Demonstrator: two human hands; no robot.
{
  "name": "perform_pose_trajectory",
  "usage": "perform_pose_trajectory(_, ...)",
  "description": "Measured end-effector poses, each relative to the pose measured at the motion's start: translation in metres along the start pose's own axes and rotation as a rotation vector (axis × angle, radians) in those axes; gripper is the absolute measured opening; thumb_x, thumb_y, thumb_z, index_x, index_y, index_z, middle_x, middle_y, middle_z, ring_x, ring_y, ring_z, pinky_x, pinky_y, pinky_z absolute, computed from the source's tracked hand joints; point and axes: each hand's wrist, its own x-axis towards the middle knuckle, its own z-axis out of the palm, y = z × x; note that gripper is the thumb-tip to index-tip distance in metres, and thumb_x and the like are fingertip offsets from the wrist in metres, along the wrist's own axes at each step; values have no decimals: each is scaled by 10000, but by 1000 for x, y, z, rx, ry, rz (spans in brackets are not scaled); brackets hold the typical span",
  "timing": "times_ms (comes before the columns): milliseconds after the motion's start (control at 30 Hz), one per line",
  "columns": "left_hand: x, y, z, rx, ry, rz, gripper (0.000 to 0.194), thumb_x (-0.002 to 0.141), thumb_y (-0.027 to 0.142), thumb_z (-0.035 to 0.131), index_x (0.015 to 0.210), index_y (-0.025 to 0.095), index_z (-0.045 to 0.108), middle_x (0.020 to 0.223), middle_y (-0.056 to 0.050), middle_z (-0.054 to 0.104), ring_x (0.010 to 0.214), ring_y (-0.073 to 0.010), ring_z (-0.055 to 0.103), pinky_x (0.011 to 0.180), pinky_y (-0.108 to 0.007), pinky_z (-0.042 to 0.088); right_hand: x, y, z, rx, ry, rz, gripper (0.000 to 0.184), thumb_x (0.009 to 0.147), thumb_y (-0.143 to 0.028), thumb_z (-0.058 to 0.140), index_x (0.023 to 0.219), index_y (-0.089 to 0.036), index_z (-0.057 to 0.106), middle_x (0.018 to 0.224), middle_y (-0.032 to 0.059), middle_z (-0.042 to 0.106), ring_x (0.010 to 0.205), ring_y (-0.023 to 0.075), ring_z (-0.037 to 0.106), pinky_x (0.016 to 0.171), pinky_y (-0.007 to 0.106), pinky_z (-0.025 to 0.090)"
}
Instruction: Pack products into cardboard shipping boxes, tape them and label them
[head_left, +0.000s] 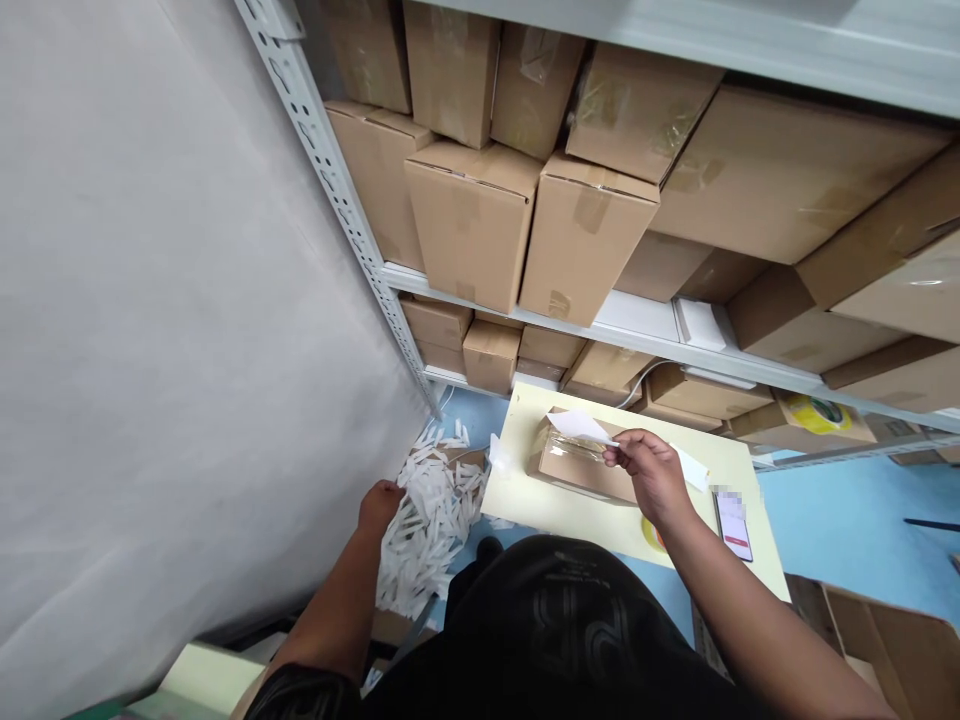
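My right hand (652, 472) pinches a white paper label (579, 426) by its edge, above the table. Under the label lies a cardboard box (585, 475) with clear tape across its top. My left hand (381, 505) is closed at the left, beside a heap of white paper strips (427, 515); whatever its fingers hold is hard to make out. Partly hidden by my right wrist is a yellow tape roll (651, 536). Another white paper (691, 468) lies behind that hand.
The pale yellow table (757, 540) carries a phone (733, 522) at its right. Shelving with many cardboard boxes (472, 220) stands beyond it; another tape roll (821, 413) sits on a low box. A grey wall (187, 300) borders the left. An opened carton (892, 640) is at lower right.
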Motion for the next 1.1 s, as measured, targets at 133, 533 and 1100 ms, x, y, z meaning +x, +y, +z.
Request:
perform_pose_trajectory(133,-2,35,6,-107,16,2,176,764,385,626,803,214,627,755,-36,711,892,-260,696,750,-308,491,4,3,-9,-38,-72,-31,101,709,-267,715,786,-217,757,696,4,700,643,190,645,689,352,508)
perform_pose_trajectory(533,-101,265,47,-664,-765,297,454,793,604,724,885,160,701,740,-41,691,648,-159,647,637,-270,497,34,-11,-27,-110,-336,-89,159,621,-256,597,654,-214,747,715,43,677,703,214,582,654,327,447)
perform_pose_trajectory(1100,-106,298,149,186,-217,753,275,933,337,585,700,205,649,753,-40,681,736,-205,611,660,-302,359,79,85,-97,-850,34,-192,244,850,-273,530,999,-209,713,938,50,712,863,231,648,836,376,512)
